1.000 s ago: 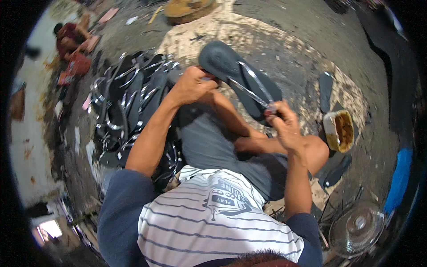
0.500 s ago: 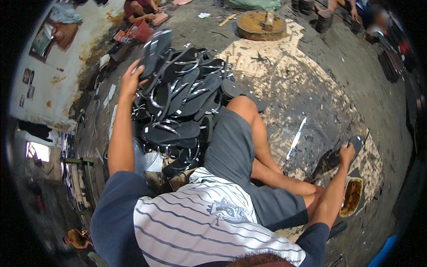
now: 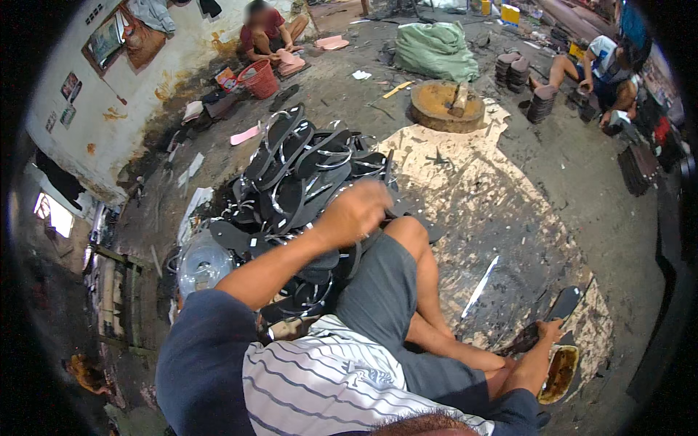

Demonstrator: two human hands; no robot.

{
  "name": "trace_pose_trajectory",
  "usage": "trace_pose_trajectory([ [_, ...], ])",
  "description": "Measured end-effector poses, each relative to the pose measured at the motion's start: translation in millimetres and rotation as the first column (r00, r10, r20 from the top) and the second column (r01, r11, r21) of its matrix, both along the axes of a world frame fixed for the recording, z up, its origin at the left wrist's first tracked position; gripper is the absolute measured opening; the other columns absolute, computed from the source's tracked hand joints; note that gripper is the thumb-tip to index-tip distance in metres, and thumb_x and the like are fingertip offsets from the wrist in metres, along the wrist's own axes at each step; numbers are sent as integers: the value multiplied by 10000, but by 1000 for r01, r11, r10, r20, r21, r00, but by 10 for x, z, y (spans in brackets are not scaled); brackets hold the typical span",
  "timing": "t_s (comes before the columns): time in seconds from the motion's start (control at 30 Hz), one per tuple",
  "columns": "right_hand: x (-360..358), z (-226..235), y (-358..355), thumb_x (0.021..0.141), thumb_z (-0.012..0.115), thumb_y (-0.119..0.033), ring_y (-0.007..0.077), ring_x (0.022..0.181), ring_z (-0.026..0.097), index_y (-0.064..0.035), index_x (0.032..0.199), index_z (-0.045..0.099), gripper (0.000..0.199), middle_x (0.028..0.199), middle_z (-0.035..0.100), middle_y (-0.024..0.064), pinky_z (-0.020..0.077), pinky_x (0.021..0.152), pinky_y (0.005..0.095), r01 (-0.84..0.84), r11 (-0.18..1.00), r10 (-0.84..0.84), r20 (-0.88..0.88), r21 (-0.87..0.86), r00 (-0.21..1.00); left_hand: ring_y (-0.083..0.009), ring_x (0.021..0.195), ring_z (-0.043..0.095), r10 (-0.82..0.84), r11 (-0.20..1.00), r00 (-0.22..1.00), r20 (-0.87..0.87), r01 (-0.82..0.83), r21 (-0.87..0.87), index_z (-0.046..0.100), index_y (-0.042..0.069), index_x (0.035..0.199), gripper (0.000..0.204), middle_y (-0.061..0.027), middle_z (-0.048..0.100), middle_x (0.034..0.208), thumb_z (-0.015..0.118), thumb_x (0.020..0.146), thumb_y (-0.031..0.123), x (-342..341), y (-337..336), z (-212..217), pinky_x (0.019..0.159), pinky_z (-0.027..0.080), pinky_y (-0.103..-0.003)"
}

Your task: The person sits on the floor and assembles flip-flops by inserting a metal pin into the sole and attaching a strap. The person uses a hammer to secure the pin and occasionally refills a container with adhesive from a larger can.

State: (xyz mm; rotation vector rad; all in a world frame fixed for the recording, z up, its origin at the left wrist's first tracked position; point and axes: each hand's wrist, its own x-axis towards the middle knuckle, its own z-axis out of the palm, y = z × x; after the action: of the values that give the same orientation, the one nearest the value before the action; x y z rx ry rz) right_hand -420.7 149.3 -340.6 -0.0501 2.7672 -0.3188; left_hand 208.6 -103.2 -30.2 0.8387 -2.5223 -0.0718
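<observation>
My left hand [image 3: 358, 212] is over the near right side of a pile of black flip-flops [image 3: 297, 200] with shiny silver straps, close to my raised knee. Motion smears its fingers, and I cannot make out anything in them. Far to the right, my right hand [image 3: 550, 333] is closed round the near end of a flat black shoe sole [image 3: 566, 301]. Just beside that hand sits an open pale container [image 3: 571, 357] with brown, sticky-looking stuff inside.
A stained board [image 3: 436, 211] covers the floor ahead, with a white strip [image 3: 480, 287] on it. Beyond are a round block [image 3: 443, 109], a green sack [image 3: 435, 54] and a red basket [image 3: 259, 80]. Two people sit at work farther off. A clear plastic tub [image 3: 205, 265] stands left.
My left hand has let go of a flip-flop at the far left of the pile and swung right toward my knee. My right hand and the sole have shifted nearer. The view has tilted up.
</observation>
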Motion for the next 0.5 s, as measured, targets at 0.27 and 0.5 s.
trace_pose_trajectory([
  [0.27,49,190,-8,770,793,-304,427,1219,572,-24,1398,376,805,1331,561,279,425,1058,443,-267,936,295,97,-229,950,-476,1444,267,101,976,990,102,-118,181,510,100,1397,531,-217,267,1590,595,947,368,-605,416,-1080,1155,322,-544],
  [0.5,705,493,-461,869,694,-392,333,1192,546,-20,1464,400,761,1368,537,210,468,943,444,84,627,242,297,-774,924,-449,1272,493,-14,850,806,591,-302,432,584,128,1350,659,-219,511,1400,652,835,534,-1109,-105,-794,1024,441,-573],
])
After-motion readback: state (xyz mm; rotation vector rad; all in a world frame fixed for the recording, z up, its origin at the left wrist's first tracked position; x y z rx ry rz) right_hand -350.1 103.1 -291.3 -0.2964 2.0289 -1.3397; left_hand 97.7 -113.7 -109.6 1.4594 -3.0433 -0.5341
